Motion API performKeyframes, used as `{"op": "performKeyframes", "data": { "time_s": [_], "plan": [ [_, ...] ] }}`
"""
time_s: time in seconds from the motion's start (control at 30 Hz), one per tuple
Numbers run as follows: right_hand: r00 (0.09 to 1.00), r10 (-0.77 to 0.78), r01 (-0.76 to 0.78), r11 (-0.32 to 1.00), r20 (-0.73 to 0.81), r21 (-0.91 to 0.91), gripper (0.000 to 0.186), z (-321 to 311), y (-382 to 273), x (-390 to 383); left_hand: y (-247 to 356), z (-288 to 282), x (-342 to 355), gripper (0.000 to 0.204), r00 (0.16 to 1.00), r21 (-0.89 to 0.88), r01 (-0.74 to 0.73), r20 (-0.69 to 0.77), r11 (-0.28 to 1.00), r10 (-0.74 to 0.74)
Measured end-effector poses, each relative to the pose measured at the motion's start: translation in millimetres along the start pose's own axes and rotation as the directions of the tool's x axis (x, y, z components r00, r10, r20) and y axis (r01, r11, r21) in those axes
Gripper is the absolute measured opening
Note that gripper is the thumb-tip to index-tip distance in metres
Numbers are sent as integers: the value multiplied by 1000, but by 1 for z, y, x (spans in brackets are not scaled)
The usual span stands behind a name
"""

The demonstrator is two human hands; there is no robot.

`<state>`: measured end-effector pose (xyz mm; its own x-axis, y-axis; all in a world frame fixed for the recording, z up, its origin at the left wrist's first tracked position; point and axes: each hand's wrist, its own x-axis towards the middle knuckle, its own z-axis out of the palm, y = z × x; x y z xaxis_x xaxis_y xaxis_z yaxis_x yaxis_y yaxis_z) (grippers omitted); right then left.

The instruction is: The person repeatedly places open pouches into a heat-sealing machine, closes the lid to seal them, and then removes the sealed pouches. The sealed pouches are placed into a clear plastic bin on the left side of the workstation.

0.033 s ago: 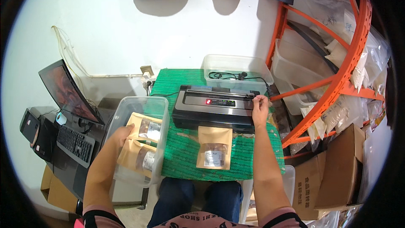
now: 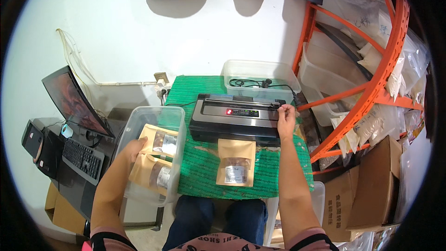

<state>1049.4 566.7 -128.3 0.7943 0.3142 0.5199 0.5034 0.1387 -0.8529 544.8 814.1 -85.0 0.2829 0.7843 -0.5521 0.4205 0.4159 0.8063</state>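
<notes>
A clear plastic bin (image 2: 180,132) on the left holds two brown kraft pouches with windows and white labels. My left hand (image 2: 134,148) reaches into it, its fingers closed on the edge of the upper pouch (image 2: 149,145); the lower pouch (image 2: 147,172) lies just below. On the green-covered table, a silver and black vacuum sealer (image 2: 223,118) shows a lit red digit and green lights. My right hand (image 2: 286,118) is at the sealer's right end, fingers curled together against its corner latch. A third kraft pouch (image 2: 236,151) lies flat in front of the sealer, with its label facing up.
Behind the sealer, another clear bin (image 2: 237,67) holds a black cord. An orange metal shelf (image 2: 390,60) with bagged goods and tubs rises at the right, above cardboard boxes (image 2: 378,181). At the left are a monitor (image 2: 76,104) and a keyboard (image 2: 83,158).
</notes>
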Motion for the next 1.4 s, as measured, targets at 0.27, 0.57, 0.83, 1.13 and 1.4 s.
{"op": "performKeyframes", "data": {
  "time_s": [0.27,0.57,0.83,1.13,1.4],
  "plan": [
    [1000,-4,4,999,-11,-41,16,1,3,0,-25,-29,6,42,986,-27,136,105,990,-133],
    [1000,-7,5,997,-26,-78,11,2,3,-1,-35,-21,3,23,976,-67,-213,36,975,216],
    [1000,-19,18,997,-18,-79,13,4,12,3,46,5,-85,38,442,600,-712,-21,365,897],
    [1000,-27,26,997,-8,-70,14,5,20,4,100,73,-287,12,-133,797,-560,181,-225,974],
    [999,-35,35,999,-14,25,12,2,13,3,47,180,-325,8,111,463,-853,613,-242,782]
  ]
}}
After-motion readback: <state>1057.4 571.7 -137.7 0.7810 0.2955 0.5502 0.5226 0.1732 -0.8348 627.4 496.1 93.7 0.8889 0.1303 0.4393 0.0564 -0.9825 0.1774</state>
